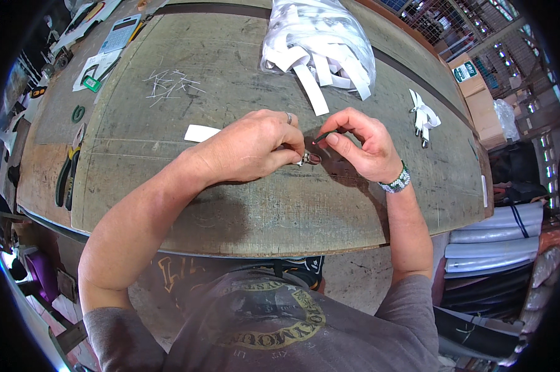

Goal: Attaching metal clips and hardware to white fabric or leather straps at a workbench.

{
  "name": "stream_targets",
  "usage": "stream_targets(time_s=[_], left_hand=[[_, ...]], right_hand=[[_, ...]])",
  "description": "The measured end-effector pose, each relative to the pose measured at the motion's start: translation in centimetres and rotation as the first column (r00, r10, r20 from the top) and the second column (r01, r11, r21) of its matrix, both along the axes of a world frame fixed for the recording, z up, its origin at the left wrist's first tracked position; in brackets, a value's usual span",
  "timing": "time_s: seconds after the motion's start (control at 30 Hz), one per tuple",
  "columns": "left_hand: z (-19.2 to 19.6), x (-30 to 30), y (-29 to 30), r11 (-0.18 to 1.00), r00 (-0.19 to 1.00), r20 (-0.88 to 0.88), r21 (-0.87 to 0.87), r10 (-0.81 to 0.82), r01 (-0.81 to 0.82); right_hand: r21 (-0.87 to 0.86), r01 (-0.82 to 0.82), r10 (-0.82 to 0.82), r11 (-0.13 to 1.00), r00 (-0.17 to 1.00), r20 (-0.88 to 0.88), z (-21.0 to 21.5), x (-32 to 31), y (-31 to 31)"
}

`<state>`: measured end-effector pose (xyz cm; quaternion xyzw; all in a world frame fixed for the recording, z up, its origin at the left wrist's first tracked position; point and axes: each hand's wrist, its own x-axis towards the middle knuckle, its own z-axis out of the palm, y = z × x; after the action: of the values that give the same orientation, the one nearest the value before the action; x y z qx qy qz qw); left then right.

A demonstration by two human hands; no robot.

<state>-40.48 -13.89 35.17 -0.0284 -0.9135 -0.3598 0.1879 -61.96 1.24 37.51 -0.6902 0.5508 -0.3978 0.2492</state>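
The small metal clip [312,159] is partly hidden.

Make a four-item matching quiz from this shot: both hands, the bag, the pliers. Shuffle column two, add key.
Column 1
1. Left hand
2. Right hand
3. Clear plastic bag
4. Pliers

Column 2
A. At the far side of the bench, with white strips sticking out
B. Holding a slim dark item between thumb and fingers
C. Lying off to the person's left, black and yellow handles
D. Pinching a small metal fitting

Pairs: 1-D, 2-B, 3-A, 4-C
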Motion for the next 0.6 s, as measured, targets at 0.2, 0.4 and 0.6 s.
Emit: stream_targets(time_s=[0.2,0.4,0.6], left_hand=[[-0.6,-0.1,-0.4,0.999,0.999,-0.018,-0.003,0.032,-0.032],[-0.3,-0.1,-0.4,0.998,0.997,0.050,0.023,0.057,-0.059],[-0.3,-0.1,-0.4,0.997,0.996,0.061,0.034,0.060,-0.062]], right_hand=[[-0.013,-0.033,0.032,0.999,0.997,-0.070,0.1,0.4,0.0],[-0.085,-0.076,0.060,0.993,0.983,-0.176,0.3,1.0,-0.2],[-0.104,-0.094,0.069,0.990,0.973,-0.219,0.2,1.4,-0.4]])
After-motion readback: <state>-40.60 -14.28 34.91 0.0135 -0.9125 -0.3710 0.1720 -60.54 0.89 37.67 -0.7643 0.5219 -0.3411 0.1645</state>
